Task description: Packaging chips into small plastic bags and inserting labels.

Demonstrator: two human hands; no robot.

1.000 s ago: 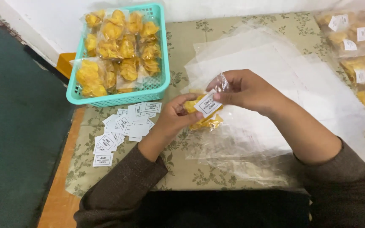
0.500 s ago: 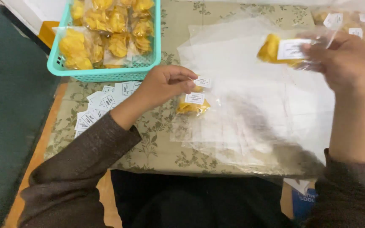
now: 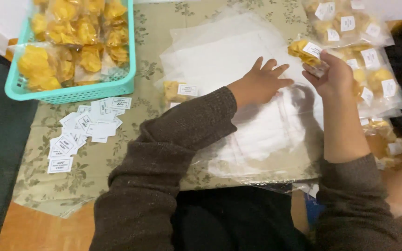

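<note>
Clear labelled snack packet point(image 3: 309, 52) pinched in right hand point(image 3: 333, 76), long axis slanted up-left, beside packet pile's point(image 3: 366, 51) left edge, left hand point(image 3: 261, 83) spread flat on plastic sheets point(image 3: 238, 56), holding nothing.

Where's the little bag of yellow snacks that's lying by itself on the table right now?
In the head view, the small labelled snack bag lies left of centre on the clear plastic sheets, right of the teal basket, beside the left forearm's sleeve.

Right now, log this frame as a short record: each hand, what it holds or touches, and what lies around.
left hand: flat on the stack of clear bags, fingers spread
right hand: holds a labelled snack packet
near left forearm: another labelled packet
far left: teal basket of yellow snack packets
front left: loose white labels
far right: pile of labelled packets
</note>
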